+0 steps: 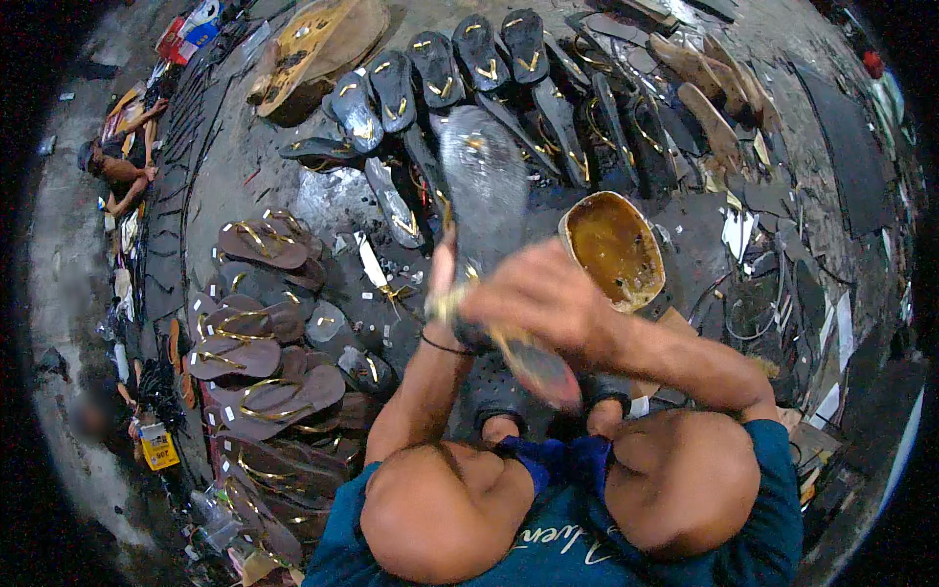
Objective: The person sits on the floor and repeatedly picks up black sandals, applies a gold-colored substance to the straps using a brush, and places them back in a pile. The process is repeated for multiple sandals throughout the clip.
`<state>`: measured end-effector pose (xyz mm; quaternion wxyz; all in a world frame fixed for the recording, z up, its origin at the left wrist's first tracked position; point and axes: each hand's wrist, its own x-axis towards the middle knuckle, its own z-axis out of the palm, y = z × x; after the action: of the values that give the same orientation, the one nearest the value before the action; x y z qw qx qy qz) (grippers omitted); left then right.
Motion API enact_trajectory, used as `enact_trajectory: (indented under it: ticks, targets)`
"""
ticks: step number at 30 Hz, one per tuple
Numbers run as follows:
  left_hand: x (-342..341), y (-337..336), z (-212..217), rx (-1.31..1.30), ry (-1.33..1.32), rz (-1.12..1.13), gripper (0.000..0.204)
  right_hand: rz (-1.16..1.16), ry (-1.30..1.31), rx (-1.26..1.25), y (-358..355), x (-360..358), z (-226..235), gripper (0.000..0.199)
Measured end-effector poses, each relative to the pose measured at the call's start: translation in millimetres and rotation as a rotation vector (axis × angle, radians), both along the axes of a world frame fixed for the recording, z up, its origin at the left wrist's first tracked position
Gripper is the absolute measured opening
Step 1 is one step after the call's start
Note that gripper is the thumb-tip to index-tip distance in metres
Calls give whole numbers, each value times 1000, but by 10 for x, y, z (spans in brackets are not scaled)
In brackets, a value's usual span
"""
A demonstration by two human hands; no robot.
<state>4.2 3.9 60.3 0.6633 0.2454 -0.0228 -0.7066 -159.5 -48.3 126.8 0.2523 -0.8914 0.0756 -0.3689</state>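
Note:
My left hand (pixel 444 279) is upright between my knees, its fingers partly hidden behind my right hand. A dark flip-flop (pixel 541 372) with a gold strap and a reddish end tilts toward my body; its near edge meets my left palm, which appears closed on it. My right hand (pixel 548 298), smeared by motion, is closed above that flip-flop, and what its fingers grip is hidden. Just beyond both hands stands a large grey, shiny sole-shaped block (pixel 481 171). To the right of my right hand sits a pale-rimmed tub (pixel 614 252) of amber-brown thick liquid.
Black flip-flops (pixel 435 70) with gold straps form an arc at the far side. Brown flip-flops (pixel 264 357) lie stacked at left. Wooden foot-shaped forms (pixel 712 122) and dark sheet material (pixel 846 147) lie at right. Another person (pixel 122 171) is far left; a yellow container (pixel 156 445) stands lower left.

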Motion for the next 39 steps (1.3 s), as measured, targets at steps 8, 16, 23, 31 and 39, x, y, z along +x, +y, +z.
enact_trajectory:
  ticks: [8, 16, 23, 31, 39]
  targets:
    - [167, -203, -24, -110, 73, 138, 46, -136, -93, 250, 34, -138, -245, 42]
    - [785, 96, -632, 101, -135, 491, 42, 196, 219, 417, 315, 8, -341, 34]
    - [2182, 197, -996, 340, -401, 309, 34, -148, 443, 570, 403, -380, -663, 20]
    - [2952, 240, -2045, 796, -1300, 581, 52, -326, 525, 785, 436, -530, -687, 25]
    - [3945, 180, -1214, 966, -1781, 834, 74, -541, 385, 815, 306, -494, -690, 26]
